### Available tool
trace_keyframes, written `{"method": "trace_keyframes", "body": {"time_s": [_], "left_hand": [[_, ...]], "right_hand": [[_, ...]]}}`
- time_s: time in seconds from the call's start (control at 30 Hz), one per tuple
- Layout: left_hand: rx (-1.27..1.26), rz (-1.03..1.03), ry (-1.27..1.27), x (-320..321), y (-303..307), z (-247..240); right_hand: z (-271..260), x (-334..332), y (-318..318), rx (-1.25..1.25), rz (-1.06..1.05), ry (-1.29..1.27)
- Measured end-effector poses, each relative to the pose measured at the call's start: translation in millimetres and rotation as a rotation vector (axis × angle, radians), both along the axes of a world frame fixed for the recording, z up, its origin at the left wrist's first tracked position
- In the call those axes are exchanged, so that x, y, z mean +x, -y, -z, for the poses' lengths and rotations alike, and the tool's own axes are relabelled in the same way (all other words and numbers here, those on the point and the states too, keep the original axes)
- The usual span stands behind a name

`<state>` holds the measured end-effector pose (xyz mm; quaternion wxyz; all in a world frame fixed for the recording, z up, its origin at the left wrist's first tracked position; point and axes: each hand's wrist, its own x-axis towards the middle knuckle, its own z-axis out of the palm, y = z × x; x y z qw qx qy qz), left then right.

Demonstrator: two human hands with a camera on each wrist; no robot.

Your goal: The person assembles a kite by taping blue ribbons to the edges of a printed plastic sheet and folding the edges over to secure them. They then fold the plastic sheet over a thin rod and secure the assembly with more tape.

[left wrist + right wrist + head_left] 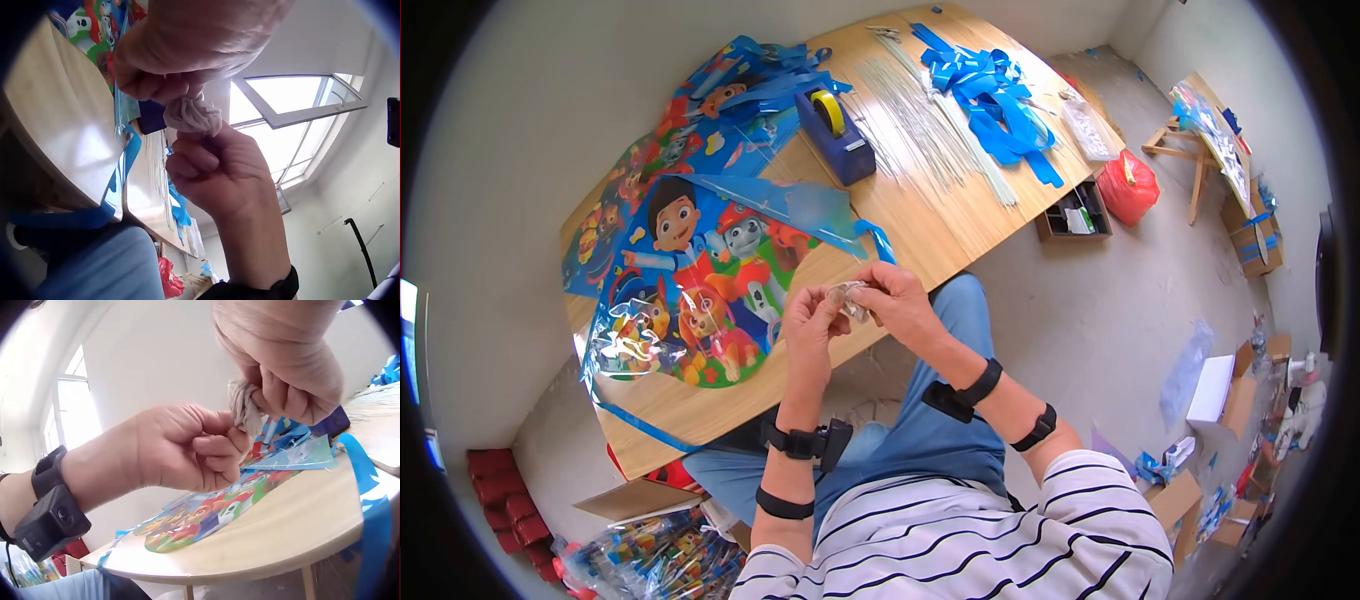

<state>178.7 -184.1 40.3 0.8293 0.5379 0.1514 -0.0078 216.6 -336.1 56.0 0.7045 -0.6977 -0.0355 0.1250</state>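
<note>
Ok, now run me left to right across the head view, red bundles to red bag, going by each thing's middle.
Red bundles → printed sheet → left hand → pale crumpled piece → right hand → blue ribbons → red bag.

Wooden bench [935, 235] before the hands [905, 305]; pale wall [580, 80] farther off; grey floor [1060, 320] to their right. Left wrist view: bright window [290, 147] past them.

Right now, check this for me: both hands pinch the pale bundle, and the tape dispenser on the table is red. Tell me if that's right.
Not quite: the tape dispenser on the table is dark blue, not red, as the head view shows. The left hand and right hand do pinch the pale bundle.
</note>
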Motion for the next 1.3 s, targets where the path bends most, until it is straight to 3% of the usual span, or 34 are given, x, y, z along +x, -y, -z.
{"method": "trace_keyframes", "body": {"time_s": [0.03, 0.1, 0.3, 0.4, 0.5, 0.73, 0.9, 1.0, 1.07, 1.3], "left_hand": [[-0.090, 0.008, -0.004, 1, 2, -3], [-0.029, 0.007, 0.073, 4, 3, 1], [0.094, -0.001, 0.016, 24, 17, 5], [0.143, 0.013, -0.029, 25, 13, 6], [0.167, 0.053, -0.073, 12, 7, 12], [0.294, 0.110, -0.195, -37, -21, 33], [0.632, -0.017, -0.192, -73, -67, 54], [0.726, -0.077, -0.199, -90, -85, 63], [0.737, -0.100, -0.218, -97, -87, 63], [0.834, -0.082, -0.201, -99, -86, 70]], "right_hand": [[0, 2, 3, 0.037, -0.021, -0.010], [2, 5, 8, 0.109, -0.061, -0.035], [2, 24, 24, -0.300, 0.026, 0.442], [5, 53, 56, -0.868, 0.196, 0.796], [43, 80, 83, -1.229, 0.150, 0.623], [84, 153, 103, -1.324, 0.350, 0.459], [94, 181, 95, -1.482, 0.343, 0.199], [90, 187, 92, -1.513, 0.266, 0.179], [140, 208, 106, -1.531, 0.277, 0.302], [109, 212, 94, -1.515, 0.216, 0.372]]}}
